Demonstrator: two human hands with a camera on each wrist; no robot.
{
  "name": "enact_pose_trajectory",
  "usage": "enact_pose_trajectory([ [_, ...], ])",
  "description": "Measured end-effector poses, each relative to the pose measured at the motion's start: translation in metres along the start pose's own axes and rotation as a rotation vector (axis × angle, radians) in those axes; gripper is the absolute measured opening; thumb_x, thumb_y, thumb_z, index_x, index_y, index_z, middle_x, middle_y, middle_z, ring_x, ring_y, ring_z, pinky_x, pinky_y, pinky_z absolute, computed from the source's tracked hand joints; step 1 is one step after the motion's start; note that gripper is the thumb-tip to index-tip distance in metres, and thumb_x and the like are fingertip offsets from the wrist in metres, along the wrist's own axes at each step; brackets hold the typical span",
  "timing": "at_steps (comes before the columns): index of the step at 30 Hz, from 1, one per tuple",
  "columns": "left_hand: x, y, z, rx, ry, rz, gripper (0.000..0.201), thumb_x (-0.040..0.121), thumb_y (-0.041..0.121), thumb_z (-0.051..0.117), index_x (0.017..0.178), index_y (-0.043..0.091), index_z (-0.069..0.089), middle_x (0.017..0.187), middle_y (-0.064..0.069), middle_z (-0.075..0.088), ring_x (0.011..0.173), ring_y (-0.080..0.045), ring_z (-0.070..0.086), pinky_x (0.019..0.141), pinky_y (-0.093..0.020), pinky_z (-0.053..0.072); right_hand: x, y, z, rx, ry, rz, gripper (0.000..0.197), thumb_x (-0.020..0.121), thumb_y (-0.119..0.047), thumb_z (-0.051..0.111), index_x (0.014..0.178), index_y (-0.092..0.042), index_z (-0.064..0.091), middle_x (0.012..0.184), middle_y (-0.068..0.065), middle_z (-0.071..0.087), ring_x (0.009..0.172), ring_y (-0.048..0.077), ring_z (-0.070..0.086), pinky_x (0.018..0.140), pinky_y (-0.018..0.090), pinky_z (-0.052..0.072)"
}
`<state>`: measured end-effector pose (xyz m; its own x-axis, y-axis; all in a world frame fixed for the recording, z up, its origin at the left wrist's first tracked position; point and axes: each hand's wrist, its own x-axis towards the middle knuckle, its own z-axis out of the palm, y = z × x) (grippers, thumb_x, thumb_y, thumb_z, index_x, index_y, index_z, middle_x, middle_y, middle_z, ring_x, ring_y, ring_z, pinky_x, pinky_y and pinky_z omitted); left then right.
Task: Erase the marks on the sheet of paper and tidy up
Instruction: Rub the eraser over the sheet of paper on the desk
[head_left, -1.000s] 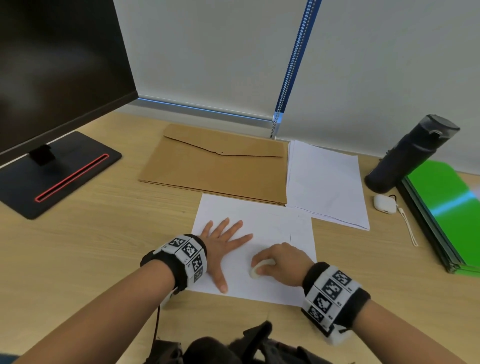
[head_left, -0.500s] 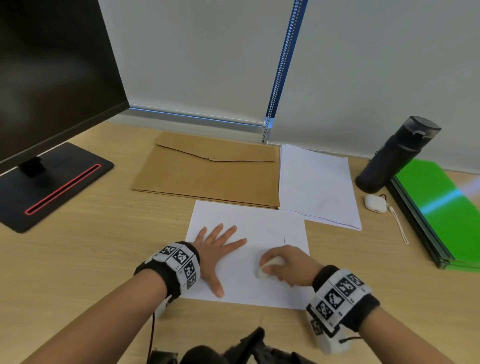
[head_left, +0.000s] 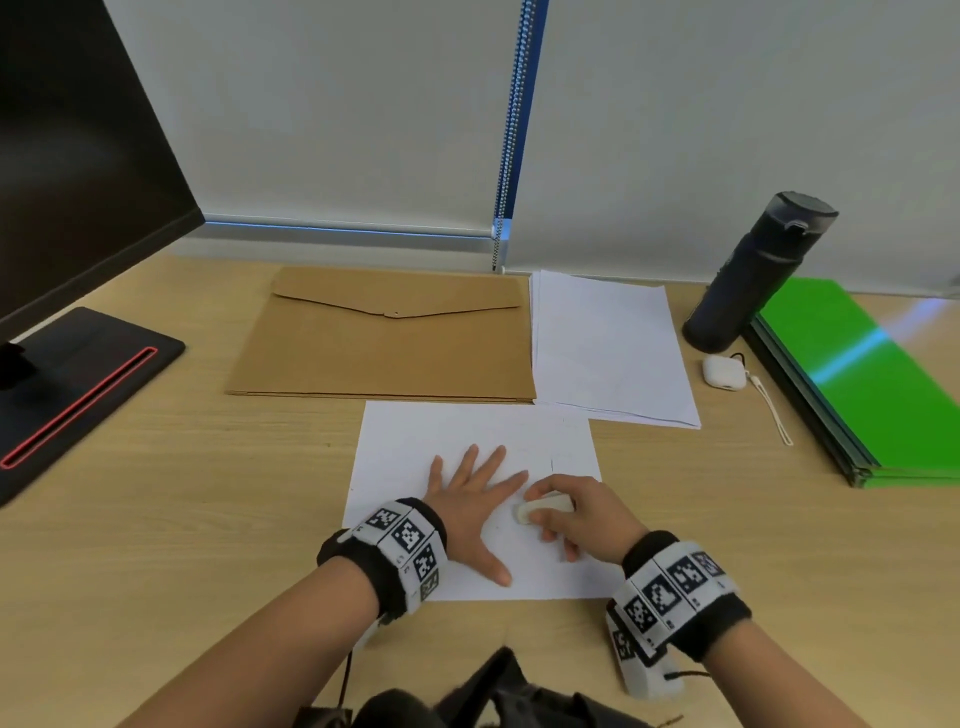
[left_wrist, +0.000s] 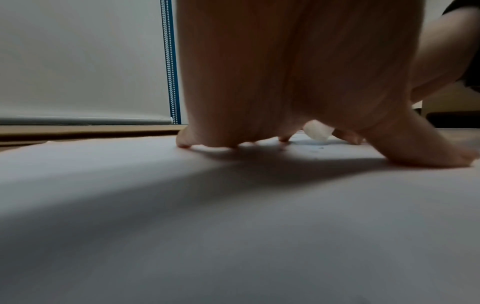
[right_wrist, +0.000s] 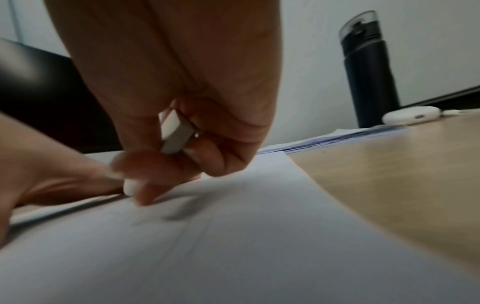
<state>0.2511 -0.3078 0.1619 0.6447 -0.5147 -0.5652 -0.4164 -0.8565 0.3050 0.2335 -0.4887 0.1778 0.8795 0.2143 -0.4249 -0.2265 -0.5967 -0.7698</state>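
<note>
A white sheet of paper (head_left: 467, 426) lies on the desk in front of me. My left hand (head_left: 470, 499) lies flat on it with fingers spread, pressing it down. My right hand (head_left: 571, 512) pinches a white eraser (head_left: 543, 506), its end touching the paper just right of my left index finger. The right wrist view shows the eraser (right_wrist: 174, 131) between thumb and fingers, blurred by motion. A short faint pencil line (head_left: 551, 463) is visible above my right hand. From the left wrist view the eraser (left_wrist: 318, 130) shows beyond my spread fingers.
Behind the sheet lie a brown envelope (head_left: 384, 343) and a stack of white papers (head_left: 608, 348). A dark bottle (head_left: 753, 275), a white earbud case (head_left: 723, 372) and green folders (head_left: 862, 379) stand at the right. A monitor base (head_left: 78, 384) sits at the left.
My right hand has shifted the eraser left along the paper, close to my left index finger. The left hand has stayed flat on the sheet. The head view has tilted slightly.
</note>
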Motion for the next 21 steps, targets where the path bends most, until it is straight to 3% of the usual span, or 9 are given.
enact_pose_trajectory([
  [3, 0.003, -0.001, 0.000, 0.019, -0.038, -0.014, 0.122, 0.070, 0.061, 0.071, 0.145, 0.037, -0.021, 0.149, 0.006, -0.039, 0.136, -0.025, -0.037, 0.103, -0.060, -0.022, 0.002, -0.006, 0.006, -0.171, -0.034, -0.087, 0.024, 0.089, -0.017, 0.058, 0.111, -0.023, 0.065, 0.075, 0.000, 0.064, 0.046, -0.001, 0.054, 0.049, 0.016, 0.045],
  [6, 0.005, -0.003, -0.001, 0.054, -0.068, -0.021, 0.122, 0.069, 0.064, 0.069, 0.144, 0.039, -0.025, 0.147, 0.007, -0.042, 0.135, -0.026, -0.038, 0.103, -0.062, -0.021, -0.004, -0.004, 0.006, -0.486, -0.081, -0.184, 0.028, 0.090, -0.024, 0.056, 0.117, -0.027, 0.064, 0.110, -0.003, 0.069, 0.097, 0.011, 0.063, 0.085, 0.025, 0.049],
  [8, 0.005, -0.003, -0.002, 0.060, -0.080, -0.025, 0.122, 0.069, 0.065, 0.069, 0.143, 0.040, -0.025, 0.147, 0.007, -0.042, 0.135, -0.025, -0.038, 0.103, -0.062, -0.020, -0.011, -0.001, -0.005, -0.661, -0.154, -0.173, 0.028, 0.091, -0.031, 0.053, 0.119, -0.032, 0.061, 0.121, -0.007, 0.064, 0.110, 0.014, 0.058, 0.094, 0.029, 0.046],
  [11, 0.005, -0.002, -0.002, 0.052, -0.087, -0.022, 0.122, 0.069, 0.064, 0.069, 0.143, 0.040, -0.025, 0.147, 0.007, -0.042, 0.135, -0.025, -0.038, 0.103, -0.062, -0.021, -0.019, 0.002, -0.019, -0.757, -0.237, -0.135, 0.028, 0.091, -0.034, 0.052, 0.118, -0.035, 0.060, 0.119, -0.008, 0.064, 0.110, 0.013, 0.058, 0.094, 0.031, 0.046],
  [17, 0.006, -0.002, -0.003, 0.054, -0.094, -0.024, 0.122, 0.069, 0.065, 0.069, 0.142, 0.042, -0.026, 0.146, 0.007, -0.043, 0.134, -0.026, -0.040, 0.103, -0.063, -0.021, -0.001, -0.011, 0.007, -0.730, -0.084, -0.227, 0.030, 0.095, -0.035, 0.045, 0.122, -0.032, 0.057, 0.111, 0.003, 0.067, 0.105, 0.021, 0.059, 0.084, 0.032, 0.048],
  [21, 0.005, -0.001, -0.004, 0.074, -0.114, -0.043, 0.122, 0.069, 0.064, 0.069, 0.142, 0.042, -0.026, 0.146, 0.007, -0.043, 0.135, -0.027, -0.039, 0.103, -0.064, -0.019, -0.012, 0.000, -0.012, -0.795, -0.193, -0.191, 0.032, 0.094, -0.034, 0.045, 0.125, -0.033, 0.055, 0.121, -0.002, 0.064, 0.112, 0.019, 0.056, 0.092, 0.034, 0.047],
])
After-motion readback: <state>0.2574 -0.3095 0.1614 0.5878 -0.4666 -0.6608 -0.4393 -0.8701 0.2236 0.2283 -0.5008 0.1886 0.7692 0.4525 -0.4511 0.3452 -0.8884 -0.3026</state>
